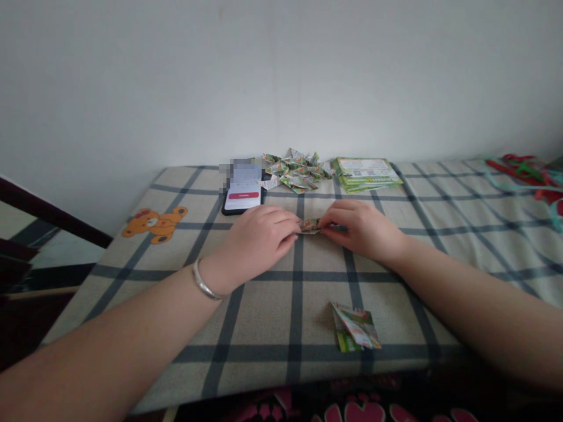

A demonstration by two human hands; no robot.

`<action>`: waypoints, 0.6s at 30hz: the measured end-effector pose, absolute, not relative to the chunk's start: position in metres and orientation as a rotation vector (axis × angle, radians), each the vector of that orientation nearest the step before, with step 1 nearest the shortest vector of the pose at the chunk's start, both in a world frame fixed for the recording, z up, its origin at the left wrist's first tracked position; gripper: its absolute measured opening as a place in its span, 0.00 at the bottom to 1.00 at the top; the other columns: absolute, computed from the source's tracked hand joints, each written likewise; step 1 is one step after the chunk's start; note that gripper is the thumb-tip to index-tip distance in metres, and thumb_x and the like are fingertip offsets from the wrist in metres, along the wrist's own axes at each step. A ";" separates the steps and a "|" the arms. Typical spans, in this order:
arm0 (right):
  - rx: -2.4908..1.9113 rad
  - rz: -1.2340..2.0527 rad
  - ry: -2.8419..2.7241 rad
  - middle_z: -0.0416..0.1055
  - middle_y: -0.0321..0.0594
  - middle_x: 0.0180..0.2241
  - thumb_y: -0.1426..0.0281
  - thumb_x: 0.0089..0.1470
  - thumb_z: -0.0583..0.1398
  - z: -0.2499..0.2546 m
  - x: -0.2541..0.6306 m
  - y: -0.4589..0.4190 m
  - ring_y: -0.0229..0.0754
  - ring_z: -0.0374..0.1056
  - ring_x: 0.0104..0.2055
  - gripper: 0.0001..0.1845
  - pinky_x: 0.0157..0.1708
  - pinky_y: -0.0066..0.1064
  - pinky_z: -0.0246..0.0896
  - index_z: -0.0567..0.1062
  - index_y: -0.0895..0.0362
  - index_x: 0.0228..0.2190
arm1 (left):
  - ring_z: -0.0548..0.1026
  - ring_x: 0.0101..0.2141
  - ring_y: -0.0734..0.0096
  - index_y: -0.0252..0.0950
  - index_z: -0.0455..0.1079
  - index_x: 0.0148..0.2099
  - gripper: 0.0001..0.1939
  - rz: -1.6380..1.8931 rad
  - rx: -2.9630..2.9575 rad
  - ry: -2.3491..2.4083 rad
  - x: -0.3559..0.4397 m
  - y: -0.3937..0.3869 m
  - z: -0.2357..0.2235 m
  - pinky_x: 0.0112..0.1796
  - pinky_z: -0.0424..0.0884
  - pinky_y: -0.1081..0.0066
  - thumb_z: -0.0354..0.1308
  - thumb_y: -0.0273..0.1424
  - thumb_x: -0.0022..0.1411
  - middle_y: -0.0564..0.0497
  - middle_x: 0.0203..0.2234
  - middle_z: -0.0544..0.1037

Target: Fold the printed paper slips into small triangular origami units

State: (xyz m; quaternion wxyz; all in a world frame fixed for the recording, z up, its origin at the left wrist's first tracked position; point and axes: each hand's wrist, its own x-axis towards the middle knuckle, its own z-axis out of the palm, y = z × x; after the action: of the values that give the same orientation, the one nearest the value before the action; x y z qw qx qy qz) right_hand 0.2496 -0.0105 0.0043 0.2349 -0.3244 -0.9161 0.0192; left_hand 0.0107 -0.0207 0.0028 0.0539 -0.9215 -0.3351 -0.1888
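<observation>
A small folded paper piece (pixel 310 225), printed in green and orange, is pinched between both hands above the middle of the table. My left hand (pixel 261 237) has its fingers closed on the left end. On the right end, the fingertips of my right hand (pixel 358 225) are pressed together. Closer to me lies a partly folded printed paper (pixel 356 327), with one flap standing up. Behind my hands is a pile of folded paper pieces (pixel 299 170). To the right of that pile sits a stack of flat printed sheets (pixel 367 174).
A phone (pixel 243 196) with its screen lit lies behind my left hand. The checked tablecloth (pixel 264 316) carries an orange bear picture (pixel 155 224) on the left. Red and green items (pixel 528 170) lie at the far right. A pale wall (pixel 281 76) stands behind the table.
</observation>
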 end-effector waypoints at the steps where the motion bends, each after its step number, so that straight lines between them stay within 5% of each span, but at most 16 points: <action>1: -0.908 0.071 -2.509 0.73 0.40 0.31 0.73 0.57 0.60 0.005 0.249 -0.011 0.39 0.68 0.34 0.04 0.34 0.28 0.59 0.77 0.58 0.33 | 0.75 0.46 0.61 0.35 0.76 0.43 0.09 -0.578 -2.797 -1.006 0.011 -0.021 0.003 0.48 0.71 0.59 0.54 0.29 0.66 0.50 0.44 0.80; 5: -0.940 0.133 -2.496 0.73 0.38 0.30 0.73 0.56 0.62 0.006 0.249 -0.012 0.38 0.68 0.33 0.03 0.34 0.27 0.59 0.77 0.58 0.32 | 0.75 0.47 0.61 0.36 0.76 0.41 0.10 -0.618 -2.783 -0.969 0.011 -0.023 0.004 0.49 0.71 0.58 0.53 0.31 0.67 0.50 0.44 0.80; 12: -1.111 0.002 -2.412 0.75 0.38 0.31 0.75 0.55 0.60 0.013 0.258 -0.007 0.38 0.68 0.33 0.05 0.33 0.27 0.58 0.78 0.58 0.32 | 0.72 0.52 0.58 0.36 0.66 0.59 0.22 -0.661 -2.691 -1.067 0.010 -0.027 0.006 0.51 0.71 0.55 0.56 0.28 0.63 0.46 0.55 0.73; 18: -1.395 -0.189 -2.325 0.77 0.39 0.34 0.72 0.56 0.59 0.022 0.273 0.000 0.42 0.71 0.35 0.07 0.34 0.30 0.58 0.79 0.56 0.33 | 0.73 0.49 0.60 0.38 0.72 0.51 0.13 -0.500 -2.815 -1.015 0.010 -0.021 0.000 0.50 0.70 0.56 0.55 0.30 0.66 0.49 0.50 0.75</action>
State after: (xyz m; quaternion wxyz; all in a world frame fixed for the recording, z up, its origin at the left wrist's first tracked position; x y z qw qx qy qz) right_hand 0.2732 0.0001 0.0218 0.2103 -0.5018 -0.8363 -0.0680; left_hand 0.0098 -0.0208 0.0001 0.0540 -0.9265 -0.3340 -0.1646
